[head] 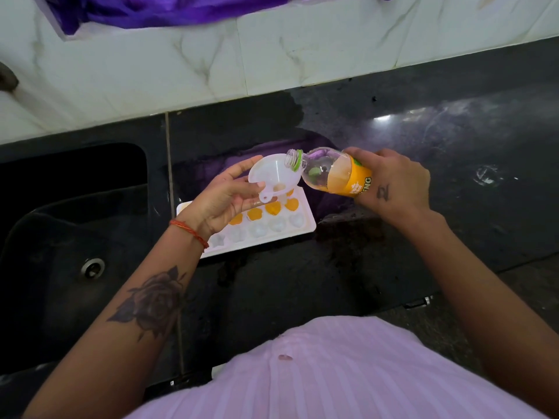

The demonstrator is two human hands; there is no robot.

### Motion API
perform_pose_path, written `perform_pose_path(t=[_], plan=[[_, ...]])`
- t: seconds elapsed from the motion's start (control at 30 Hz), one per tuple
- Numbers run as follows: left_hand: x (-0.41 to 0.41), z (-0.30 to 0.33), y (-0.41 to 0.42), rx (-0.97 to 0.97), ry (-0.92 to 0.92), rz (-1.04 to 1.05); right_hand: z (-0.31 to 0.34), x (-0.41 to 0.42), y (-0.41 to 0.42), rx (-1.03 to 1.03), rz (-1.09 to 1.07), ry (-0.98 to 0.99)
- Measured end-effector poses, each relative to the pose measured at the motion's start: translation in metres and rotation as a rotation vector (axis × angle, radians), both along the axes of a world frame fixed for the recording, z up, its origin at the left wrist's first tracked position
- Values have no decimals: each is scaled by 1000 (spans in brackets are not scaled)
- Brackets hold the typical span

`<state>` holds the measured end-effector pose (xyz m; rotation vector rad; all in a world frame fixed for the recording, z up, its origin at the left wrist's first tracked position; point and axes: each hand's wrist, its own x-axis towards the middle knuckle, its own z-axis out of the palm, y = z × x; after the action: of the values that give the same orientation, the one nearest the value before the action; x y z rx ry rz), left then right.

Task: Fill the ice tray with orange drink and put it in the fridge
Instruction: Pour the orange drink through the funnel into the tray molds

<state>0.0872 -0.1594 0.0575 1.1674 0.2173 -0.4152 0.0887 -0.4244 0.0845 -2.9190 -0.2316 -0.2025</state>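
A white ice tray [305, 226] lies on the black counter, partly under my left hand. Several of its middle-row cells hold orange drink; the near-row cells look pale. Above the tray my left hand [225, 196] holds a white funnel [272, 173] by its rim and small handle tab. My right hand [393, 184] grips an uncapped plastic bottle [335, 173] with an orange label, tipped sideways. Its mouth is over the funnel's bowl and orange drink sits in its lower half. The far row of the tray is mostly hidden by the funnel and my hand.
A dark sink [72, 237] with a metal drain [92, 267] sits left of the tray. The black counter [453, 146] stretches right, with a wet patch behind the tray. A white tiled wall [211, 65] and purple cloth [169, 10] are at the back.
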Motion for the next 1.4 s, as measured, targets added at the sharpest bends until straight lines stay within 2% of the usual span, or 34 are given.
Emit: perform_pose_path(t=[0.77, 1.2, 1.4], plan=[[-85, -1, 118, 110, -20, 216, 2, -14, 105, 37, 286, -17], [-94, -5, 118, 119, 10, 181, 2, -20, 118, -168, 310, -88], [-94, -6, 117, 124, 10, 175, 1, -18, 117, -202, 340, -93]])
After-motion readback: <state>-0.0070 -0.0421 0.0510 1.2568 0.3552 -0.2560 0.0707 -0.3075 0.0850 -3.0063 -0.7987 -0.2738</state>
